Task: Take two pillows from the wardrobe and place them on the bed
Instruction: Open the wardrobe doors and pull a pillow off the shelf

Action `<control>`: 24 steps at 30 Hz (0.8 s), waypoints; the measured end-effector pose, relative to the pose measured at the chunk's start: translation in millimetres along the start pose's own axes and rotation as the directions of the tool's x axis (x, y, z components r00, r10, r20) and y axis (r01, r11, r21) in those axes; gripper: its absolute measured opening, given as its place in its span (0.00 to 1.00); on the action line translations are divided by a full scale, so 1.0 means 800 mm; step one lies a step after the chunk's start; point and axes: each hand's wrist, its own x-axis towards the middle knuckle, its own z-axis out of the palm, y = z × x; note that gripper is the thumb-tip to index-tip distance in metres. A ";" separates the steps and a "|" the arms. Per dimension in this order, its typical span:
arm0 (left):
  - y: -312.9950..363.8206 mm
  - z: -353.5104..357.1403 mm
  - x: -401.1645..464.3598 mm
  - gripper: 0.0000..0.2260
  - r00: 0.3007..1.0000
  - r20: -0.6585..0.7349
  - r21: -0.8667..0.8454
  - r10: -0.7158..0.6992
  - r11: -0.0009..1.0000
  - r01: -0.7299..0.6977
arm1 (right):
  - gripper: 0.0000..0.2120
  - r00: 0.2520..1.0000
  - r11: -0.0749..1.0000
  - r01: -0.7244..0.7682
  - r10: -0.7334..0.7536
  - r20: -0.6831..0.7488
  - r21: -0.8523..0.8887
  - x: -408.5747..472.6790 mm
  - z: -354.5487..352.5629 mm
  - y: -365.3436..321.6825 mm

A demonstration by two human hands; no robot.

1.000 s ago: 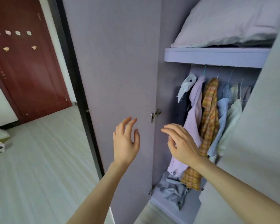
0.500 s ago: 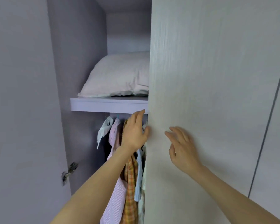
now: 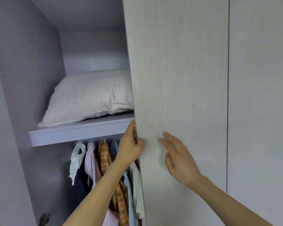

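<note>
Left hand: wrapped over the free edge of the right wardrobe door, fingers tucked behind the edge and hidden, thumb on the front face; gripping the door just below shelf level.
Right hand: opened out, fingers straight and slightly spread, holding nothing; fingertips at the door's front face, contact not clear.
Door edge: runs top to bottom through the middle of the view, covering the right part of the wardrobe interior.
Pillow: white, lying flat on the upper shelf inside the wardrobe, its right end hidden behind the door; only one in sight.
Open room: empty space above the pillow up to the compartment ceiling; gap between the pillow's left corner and the side wall.
Hanging clothes: shirts below the shelf, directly behind the left forearm.
Hinge: metal, at the lower left.
</note>
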 end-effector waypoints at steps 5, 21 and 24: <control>0.046 -0.007 -0.047 0.32 0.978 0.176 -0.128 0.113 0.988 -0.091 | 0.22 0.994 0.996 -0.065 0.070 -0.089 0.058 -0.046 -0.035 -0.045; 0.145 0.085 -0.060 0.38 0.679 0.560 -0.278 0.475 0.879 -0.386 | 0.21 0.883 0.934 -0.308 0.352 -0.310 0.182 -0.137 -0.174 -0.071; 0.164 0.119 -0.057 0.37 0.630 0.565 -0.260 0.533 0.840 -0.477 | 0.21 0.842 0.910 -0.388 0.414 -0.347 0.146 -0.151 -0.200 -0.063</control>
